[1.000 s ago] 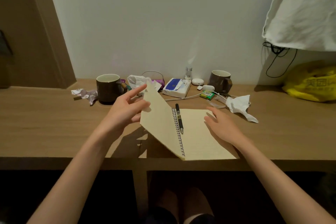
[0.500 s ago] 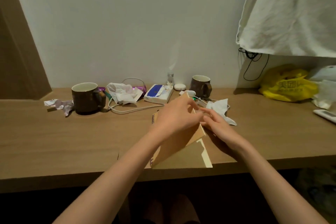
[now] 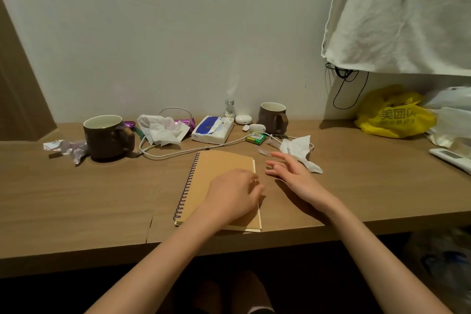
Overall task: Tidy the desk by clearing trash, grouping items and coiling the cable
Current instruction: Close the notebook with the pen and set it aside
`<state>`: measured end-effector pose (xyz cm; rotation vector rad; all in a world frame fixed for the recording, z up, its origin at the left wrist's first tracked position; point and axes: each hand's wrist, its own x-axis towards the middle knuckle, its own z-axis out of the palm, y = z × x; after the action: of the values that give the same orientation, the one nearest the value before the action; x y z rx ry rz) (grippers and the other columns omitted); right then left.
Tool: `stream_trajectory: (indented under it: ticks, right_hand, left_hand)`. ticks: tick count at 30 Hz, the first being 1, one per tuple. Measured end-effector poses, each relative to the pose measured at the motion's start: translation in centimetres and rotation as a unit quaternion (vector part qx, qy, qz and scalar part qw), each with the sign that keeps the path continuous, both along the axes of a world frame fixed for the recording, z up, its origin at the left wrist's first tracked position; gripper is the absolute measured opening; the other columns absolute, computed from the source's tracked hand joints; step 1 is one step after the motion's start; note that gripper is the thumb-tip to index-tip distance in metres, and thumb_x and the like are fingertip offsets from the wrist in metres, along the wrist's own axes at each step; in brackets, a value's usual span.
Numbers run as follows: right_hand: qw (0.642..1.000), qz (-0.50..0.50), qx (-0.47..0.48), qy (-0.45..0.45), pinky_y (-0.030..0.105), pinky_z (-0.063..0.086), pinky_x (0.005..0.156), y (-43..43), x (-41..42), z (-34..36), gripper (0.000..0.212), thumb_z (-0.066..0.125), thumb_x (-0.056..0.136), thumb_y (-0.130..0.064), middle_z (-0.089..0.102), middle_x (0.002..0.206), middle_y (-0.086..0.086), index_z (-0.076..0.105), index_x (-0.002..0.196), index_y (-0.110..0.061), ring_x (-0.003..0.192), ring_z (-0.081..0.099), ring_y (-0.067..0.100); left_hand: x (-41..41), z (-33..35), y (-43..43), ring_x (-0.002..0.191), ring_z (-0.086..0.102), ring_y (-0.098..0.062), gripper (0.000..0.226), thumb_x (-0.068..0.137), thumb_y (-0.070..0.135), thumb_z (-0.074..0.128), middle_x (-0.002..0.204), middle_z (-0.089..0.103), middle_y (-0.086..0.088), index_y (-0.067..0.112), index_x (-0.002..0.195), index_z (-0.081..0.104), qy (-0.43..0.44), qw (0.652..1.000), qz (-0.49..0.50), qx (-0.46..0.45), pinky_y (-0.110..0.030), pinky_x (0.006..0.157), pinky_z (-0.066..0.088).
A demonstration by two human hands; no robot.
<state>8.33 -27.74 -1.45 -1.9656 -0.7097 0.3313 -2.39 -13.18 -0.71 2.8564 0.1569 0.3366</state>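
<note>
At the front edge of the desk (image 3: 76,199) my left hand (image 3: 233,195) presses the closed notebook (image 3: 216,168), fingers loosely bent, gripping nothing. Beyond, my right hand (image 3: 293,173) hovers spread and empty; I judge trash comes next: pinch the crumpled tissue (image 3: 298,149) ahead.

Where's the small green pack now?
Head view, right of centre: the small green pack lies between the tissue box and a crumpled tissue, in front of the right-hand mug.
</note>
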Motion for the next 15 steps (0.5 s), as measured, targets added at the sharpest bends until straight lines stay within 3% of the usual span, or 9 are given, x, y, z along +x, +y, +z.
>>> stream_trajectory:
  ticks: [3, 5, 7, 10, 12, 15]
  right_hand:
    - [1.0, 0.002, -0.007, -0.016, 0.022, 0.042, 0.1, 0.4, -0.8, 0.2, 0.041, 0.045, 0.1, -0.022, 0.05, 0.141, 0.0, 0.039, 0.141, -0.022, 0.124, 0.051, 0.009]
    - [0.999, 0.018, -0.026, -0.033, 0.024, 0.037, 0.104, 1.3, -1.9, 0.5, 0.044, 0.045, 0.1, -0.028, 0.044, 0.144, -0.004, 0.036, 0.143, -0.024, 0.132, 0.042, 0.01]
    - [0.999, 0.032, -0.023, -0.014, 0.022, 0.037, 0.1, 2.4, -2.9, 0.8, 0.045, 0.041, 0.1, -0.034, 0.046, 0.141, -0.008, 0.032, 0.144, -0.026, 0.127, 0.043, 0.006]
    - [0.998, 0.02, 0.026, 0.049, 0.016, 0.043, 0.085, 4.1, -3.7, 0.9, 0.045, 0.037, 0.102, -0.032, 0.052, 0.121, -0.018, 0.028, 0.145, -0.024, 0.105, 0.051, -0.005]
    - [0.998, -0.005, 0.036, 0.048, 0.026, 0.038, 0.102, 4.9, -3.8, 0.8, 0.054, 0.041, 0.101, -0.028, 0.042, 0.145, -0.006, 0.019, 0.15, -0.021, 0.124, 0.046, 0.008]
    - [0.999, -0.006, -0.032, 0.011, 0.029, 0.028, 0.108, 5.4, -4.1, 0.6, 0.068, 0.049, 0.098, -0.022, 0.024, 0.156, 0.001, 0.009, 0.153, -0.019, 0.141, 0.029, 0.018]
  left_hand:
    - [-0.5, 0.6, 2.9, 0.122, 0.049, -0.014, 0.039, 0.092, 0.047, 0.045, 0.136, 0.052, 0.007, 0.033, 0.128, 0.054, -0.059, 0.996, 0.031, -0.058, -0.036, 0.099, 0.044]
    - [-0.8, 0.9, 5.3, 0.131, 0.042, -0.017, 0.041, 0.09, 0.051, 0.048, 0.144, 0.044, 0.006, 0.039, 0.129, 0.051, -0.04, 0.995, 0.064, -0.07, -0.045, 0.106, 0.039]
    - [-1.0, 0.7, 7.6, 0.135, 0.037, -0.021, 0.049, 0.084, 0.059, 0.051, 0.148, 0.039, 0.003, 0.042, 0.131, 0.049, 0.013, 0.991, 0.092, -0.097, -0.047, 0.108, 0.036]
    - [-1.3, 0.3, 9.5, 0.134, 0.037, -0.025, 0.072, 0.07, 0.076, 0.051, 0.146, 0.042, 0.0, 0.042, 0.133, 0.046, 0.061, 0.981, 0.117, -0.143, -0.047, 0.108, 0.036]
    - [-1.3, 0.2, 9.8, 0.135, 0.036, -0.023, 0.072, 0.073, 0.07, 0.058, 0.145, 0.044, 0.001, 0.038, 0.136, 0.044, 0.058, 0.981, 0.119, -0.141, -0.044, 0.11, 0.031]
    - [-1.2, 0.4, 9.8, 0.132, 0.04, -0.021, 0.074, 0.073, 0.053, 0.071, 0.145, 0.044, 0.001, 0.033, 0.138, 0.043, 0.042, 0.972, 0.118, -0.196, -0.039, 0.107, 0.035]
